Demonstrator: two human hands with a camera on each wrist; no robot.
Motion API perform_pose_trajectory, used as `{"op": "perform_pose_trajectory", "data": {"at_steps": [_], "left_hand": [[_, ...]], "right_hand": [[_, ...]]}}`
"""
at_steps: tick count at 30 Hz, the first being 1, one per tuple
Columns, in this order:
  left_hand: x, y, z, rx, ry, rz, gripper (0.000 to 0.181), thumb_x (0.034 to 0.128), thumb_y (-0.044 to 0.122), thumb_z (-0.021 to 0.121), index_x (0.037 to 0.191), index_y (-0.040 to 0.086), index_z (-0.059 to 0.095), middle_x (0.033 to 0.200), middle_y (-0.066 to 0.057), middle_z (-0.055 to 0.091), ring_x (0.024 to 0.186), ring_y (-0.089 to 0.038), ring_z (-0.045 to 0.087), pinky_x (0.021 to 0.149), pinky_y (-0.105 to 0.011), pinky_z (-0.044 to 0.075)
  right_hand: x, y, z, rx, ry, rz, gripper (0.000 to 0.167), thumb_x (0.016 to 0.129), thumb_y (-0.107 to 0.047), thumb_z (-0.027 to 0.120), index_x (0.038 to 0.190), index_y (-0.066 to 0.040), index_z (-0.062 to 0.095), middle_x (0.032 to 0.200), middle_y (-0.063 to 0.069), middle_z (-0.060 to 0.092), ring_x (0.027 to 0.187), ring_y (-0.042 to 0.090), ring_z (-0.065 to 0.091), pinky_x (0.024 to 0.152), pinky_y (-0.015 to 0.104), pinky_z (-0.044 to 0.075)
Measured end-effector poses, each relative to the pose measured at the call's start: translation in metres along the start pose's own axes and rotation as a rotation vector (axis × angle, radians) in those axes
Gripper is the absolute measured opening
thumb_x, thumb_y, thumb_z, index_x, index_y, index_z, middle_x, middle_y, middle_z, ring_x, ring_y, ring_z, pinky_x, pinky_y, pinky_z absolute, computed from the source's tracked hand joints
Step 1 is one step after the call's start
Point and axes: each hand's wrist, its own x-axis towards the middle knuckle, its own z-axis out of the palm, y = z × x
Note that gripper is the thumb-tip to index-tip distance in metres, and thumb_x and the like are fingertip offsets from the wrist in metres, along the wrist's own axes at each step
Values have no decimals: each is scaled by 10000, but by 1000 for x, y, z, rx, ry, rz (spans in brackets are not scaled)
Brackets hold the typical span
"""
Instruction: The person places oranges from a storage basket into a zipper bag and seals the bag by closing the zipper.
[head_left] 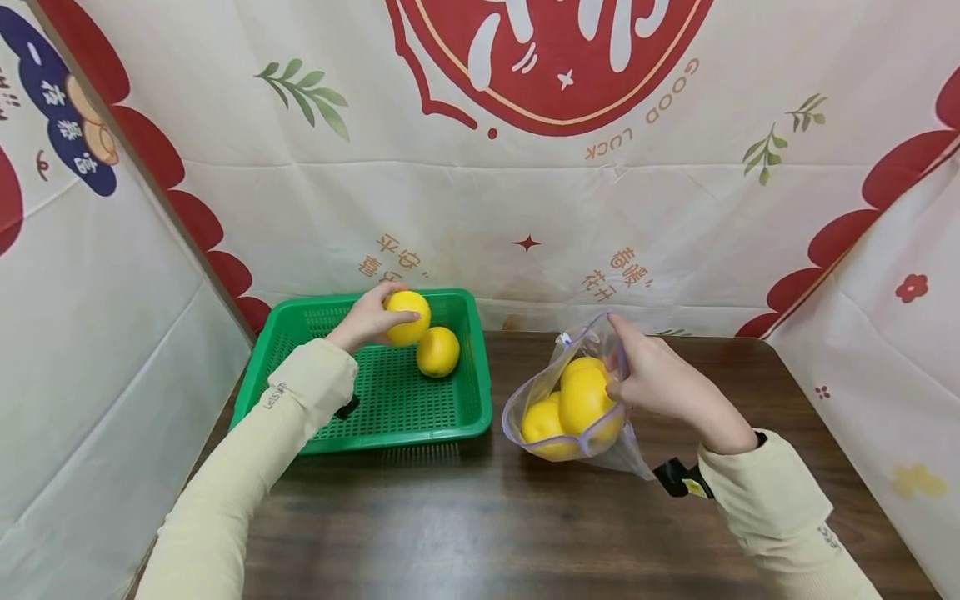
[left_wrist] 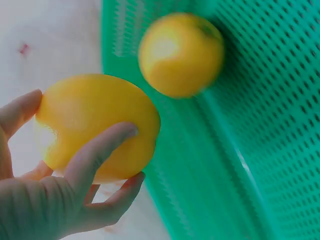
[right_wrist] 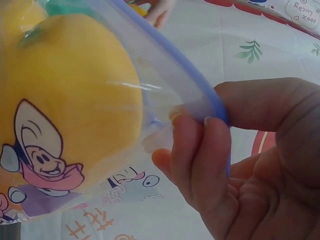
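My left hand (head_left: pixel 369 317) grips a yellow lemon-like fruit (left_wrist: pixel 95 125) above the back of a green plastic basket (head_left: pixel 480 400). Its fingers curl round the fruit, which is clear of the basket floor. A second yellow fruit (head_left: pixel 438 352) lies in the basket just below. On the right, my right hand (head_left: pixel 663 375) pinches the purple-edged rim of a clear zip bag (right_wrist: pixel 175 55) between thumb and fingers. The bag's mouth stands open, and several yellow fruits (head_left: pixel 585 396) fill it. A cartoon print shows on the bag in the right wrist view.
Both things stand on a dark brown wooden table (head_left: pixel 450 517). A white printed cloth (head_left: pixel 480 208) hangs behind the table, and similar cloth walls enclose the left and right sides. Bare tabletop lies in front of the basket and bag.
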Motion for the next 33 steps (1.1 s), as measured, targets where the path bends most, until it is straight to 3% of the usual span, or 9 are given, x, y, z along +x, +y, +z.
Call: {"op": "perform_pose_trajectory", "data": {"at_steps": [8,13,17,22,27,33], "left_hand": [[-29,44,26,-72,-91,101,589,828,245,656,1351,204,389,1326,-138,331,1080,-352,499,731,-448,519],[-47,63,48,-177,-152,146,545,834,209,649,1327,203,416,1287,-126,363,1049,-345,523,709,-442,524],[-58,75,70,-298,-232,176,523,850,156,618,1329,192,409,1287,-139,357,1058,-344,515,704,-455,521],[-66,84,101,-424,-321,179,518,868,133,588,1344,170,386,1288,-147,355,1082,-329,491,711,-472,516],[-69,85,126,-496,-369,154,504,888,144,565,1353,179,375,1275,-130,376,1088,-281,481,711,-448,522],[-61,83,148,-525,-338,179,462,892,159,566,1324,207,408,1225,-105,412,1001,-249,541,692,-425,529]], "right_hand": [[5,0,2,38,0,15,840,687,83,576,1371,146,92,856,140,532,483,144,526,457,265,469],[8,2,3,98,4,54,831,697,91,572,1371,124,88,844,126,501,447,185,552,443,287,478],[12,1,4,55,20,31,744,694,59,601,1308,127,186,851,126,516,480,168,529,455,288,456],[14,-2,4,-6,44,2,762,670,47,629,1291,152,201,823,103,526,521,144,481,471,277,424],[14,-3,4,-35,56,-20,780,659,48,625,1301,179,202,824,110,543,524,134,487,485,268,441],[11,-6,0,-117,71,-59,808,622,81,601,1315,204,204,701,70,490,526,135,431,487,264,395]]}}
